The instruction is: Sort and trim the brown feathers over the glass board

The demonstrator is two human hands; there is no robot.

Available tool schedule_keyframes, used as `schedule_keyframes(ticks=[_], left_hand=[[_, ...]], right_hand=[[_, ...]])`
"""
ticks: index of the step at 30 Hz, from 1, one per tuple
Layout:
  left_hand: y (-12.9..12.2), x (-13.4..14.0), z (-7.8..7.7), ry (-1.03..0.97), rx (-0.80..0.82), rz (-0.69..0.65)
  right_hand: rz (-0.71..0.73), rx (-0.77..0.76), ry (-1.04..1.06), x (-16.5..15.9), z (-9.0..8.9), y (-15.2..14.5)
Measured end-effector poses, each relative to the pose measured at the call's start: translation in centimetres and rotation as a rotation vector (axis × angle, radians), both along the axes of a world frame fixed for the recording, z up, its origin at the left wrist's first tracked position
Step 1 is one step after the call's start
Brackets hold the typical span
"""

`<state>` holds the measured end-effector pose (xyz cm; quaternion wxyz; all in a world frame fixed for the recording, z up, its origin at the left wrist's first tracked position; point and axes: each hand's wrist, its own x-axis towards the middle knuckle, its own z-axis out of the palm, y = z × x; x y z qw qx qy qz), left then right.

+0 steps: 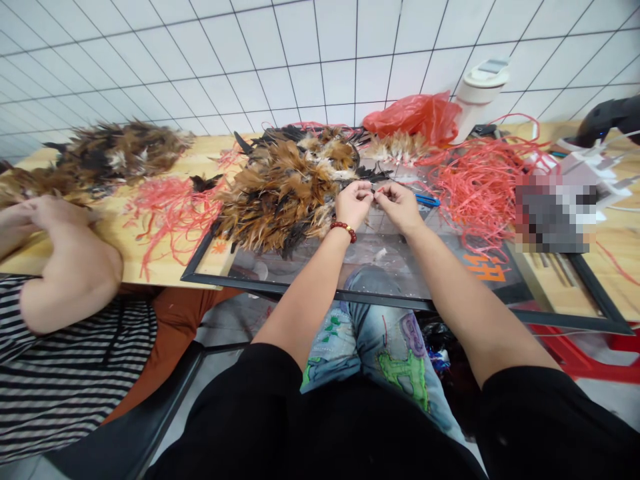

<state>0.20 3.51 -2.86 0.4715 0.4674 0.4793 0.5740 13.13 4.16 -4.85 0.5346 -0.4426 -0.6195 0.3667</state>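
Observation:
My left hand (pixel 354 203), with a beaded bracelet (pixel 344 230) at the wrist, and my right hand (pixel 399 205) meet over the black-framed clear panel (pixel 395 267). Both are closed in a fingertip pinch. What they pinch is too small to make out; a speck of red shows at the fingertips. Brown and black feathers (pixel 290 190) lie in a large heap beside my left hand, with a few dark ones just behind it. A slim blue tool (pixel 427 200) rests close to my right hand. Farther right spreads a tangle of pinkish-red strips (pixel 475 187).
A red plastic bag (pixel 415 117) and a white tumbler (pixel 480 97) stand against the tiled wall (pixel 340 60). At left, another person's hands (pixel 47 213) are near more feathers (pixel 120 153) and red strips (pixel 175 213). White chargers and cables (pixel 595 177) sit at right.

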Motion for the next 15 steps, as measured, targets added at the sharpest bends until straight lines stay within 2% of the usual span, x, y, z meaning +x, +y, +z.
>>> schedule_keyframes(ticks=[6, 10, 15], left_hand=[[0.0, 0.1, 0.1, 0.08, -0.008, -0.029], [-0.7, 0.3, 0.7, 0.034, -0.074, -0.065], [-1.2, 0.2, 1.5, -0.032, -0.123, -0.038]], right_hand=[[-0.014, 0.009, 0.031, -0.1, 0.3, -0.3], [-0.015, 0.019, 0.023, 0.2, -0.1, 0.0], [0.005, -0.003, 0.003, 0.3, -0.3, 0.1]])
